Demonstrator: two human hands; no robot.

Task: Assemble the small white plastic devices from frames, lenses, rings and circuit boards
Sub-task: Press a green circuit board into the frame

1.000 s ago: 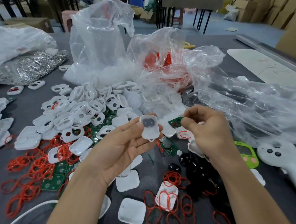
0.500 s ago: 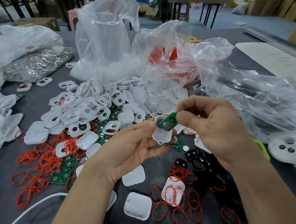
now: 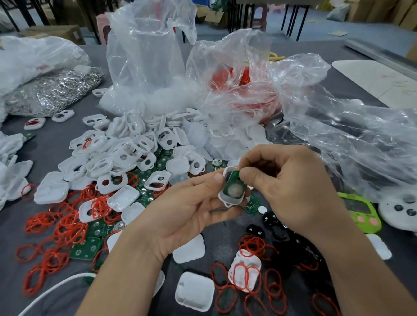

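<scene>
The left hand cradles one white frame, thumb on its upper edge and fingers curled beneath. The right hand pinches one green board between thumb and forefinger, its other fingers curled in; the board lies tilted in the frame, held above the table and in front of the pile of loose frames. Three white covers lie near the wrists, one of them strewn with red rings; the loose rings are too many to count. Black lenses cluster under the right hand, their number unclear. One green timer and one white controller lie at the right; four clear bags stand behind.
</scene>
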